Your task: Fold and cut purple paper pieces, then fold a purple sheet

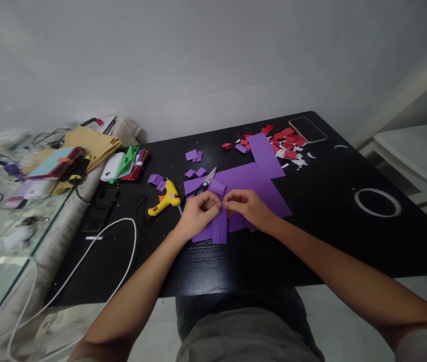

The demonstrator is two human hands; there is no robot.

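Note:
My left hand (199,211) and my right hand (246,205) meet over the black table (311,236), both pinching a folded purple paper strip (220,227) whose ends hang toward me. Under the hands lie larger purple paper sheets (258,173). Scissors (207,180) rest on the purple paper just beyond my left hand. A yellow glue gun (166,199) lies to the left of my left hand.
Small purple paper squares (194,157) and red paper scraps (286,141) lie farther back. A phone (307,129) sits at the far right corner, a white ring (377,202) on the right. Coloured paper bundles (132,163), a white cable (122,261) and clutter lie to the left.

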